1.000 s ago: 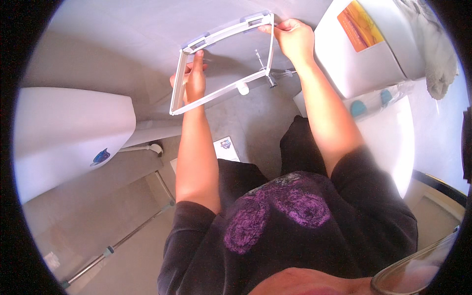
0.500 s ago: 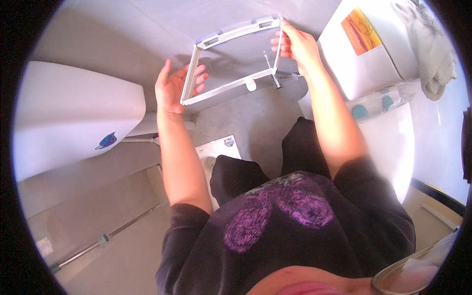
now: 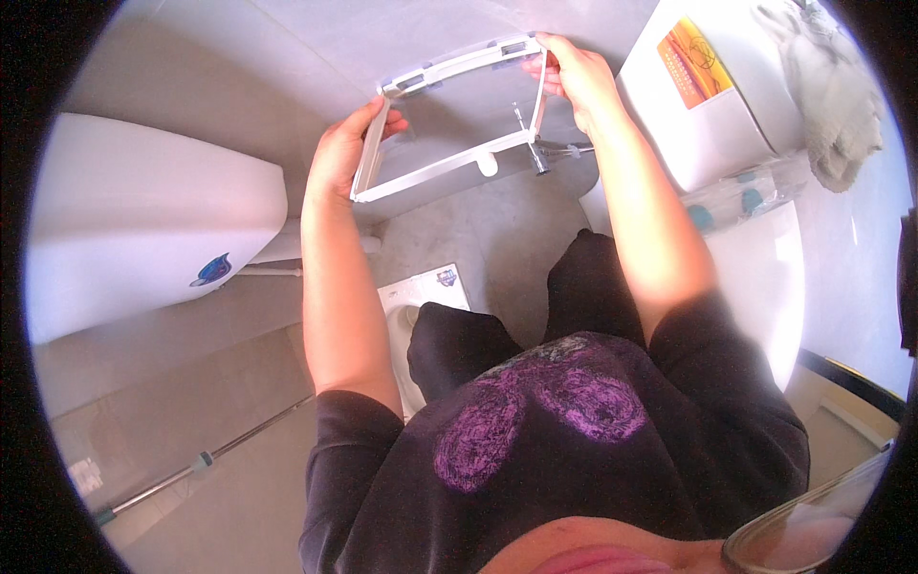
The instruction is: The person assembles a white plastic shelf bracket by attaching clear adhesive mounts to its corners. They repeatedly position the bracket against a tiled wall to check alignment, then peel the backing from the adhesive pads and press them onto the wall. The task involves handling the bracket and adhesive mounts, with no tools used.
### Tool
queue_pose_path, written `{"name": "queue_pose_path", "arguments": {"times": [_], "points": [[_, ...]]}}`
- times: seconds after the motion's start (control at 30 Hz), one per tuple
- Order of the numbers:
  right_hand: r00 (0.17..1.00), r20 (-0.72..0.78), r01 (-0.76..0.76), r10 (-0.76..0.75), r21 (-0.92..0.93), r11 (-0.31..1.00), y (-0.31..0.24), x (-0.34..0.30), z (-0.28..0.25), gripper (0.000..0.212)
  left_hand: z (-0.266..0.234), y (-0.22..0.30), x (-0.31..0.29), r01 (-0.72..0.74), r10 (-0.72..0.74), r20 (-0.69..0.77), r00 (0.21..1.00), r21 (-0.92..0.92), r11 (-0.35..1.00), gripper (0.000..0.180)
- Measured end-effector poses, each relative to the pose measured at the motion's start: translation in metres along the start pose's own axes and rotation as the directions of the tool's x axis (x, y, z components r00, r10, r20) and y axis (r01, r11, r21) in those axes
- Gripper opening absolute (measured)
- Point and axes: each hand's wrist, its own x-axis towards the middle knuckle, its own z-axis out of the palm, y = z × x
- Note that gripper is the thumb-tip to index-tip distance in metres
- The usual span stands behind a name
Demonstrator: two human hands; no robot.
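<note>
Both my arms reach forward to a white rectangular frame-like rack [image 3: 427, 172] at the grey tiled wall. It has a clear or open middle, two slotted fittings along its far bar and a small rounded tab on its near bar. My left hand [image 3: 346, 143] grips its left side near the far corner, thumb on top and fingertips showing inside the frame. At the far right corner my right hand [image 3: 578, 81] is closed round the right side. Just inside and below that side, a chrome tap [image 3: 539, 158] sticks out from the wall.
To the left hangs a white cistern [image 3: 163, 225] with a blue sticker. A squat toilet [image 3: 421, 289] lies on the floor below. On the right stand a white appliance [image 3: 708, 105] with an orange label, a grey cloth [image 3: 841, 124] and a plastic-wrapped pack [image 3: 732, 201]. A metal pole [image 3: 172, 483] runs lower left.
My left hand has moved up the frame's left side and closed from spread fingers into a grip. The right hand stays at its corner; the far bar has tilted slightly.
</note>
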Motion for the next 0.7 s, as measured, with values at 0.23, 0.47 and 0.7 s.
{"name": "queue_pose_path", "arguments": {"times": [0.23,0.47,0.7], "points": [[0.999,-0.035,-0.003,0.004,0.014,1.000,-0.001,-0.003,0.000,0.040,0.012,0.015,-0.014,-0.060,0.071,-0.089,0.993,0.121,0.991,0.035],[0.981,-0.059,0.195,-0.187,0.186,0.963,-0.032,-0.031,0.001,0.030,0.021,0.020,-0.047,-0.169,0.174,-0.134,0.976,0.044,0.985,0.033],[0.944,0.089,-0.303,0.318,-0.144,0.942,0.010,-0.054,-0.011,0.037,0.017,-0.067,-0.049,0.112,-0.111,-0.030,0.993,0.030,0.993,0.028]]}}
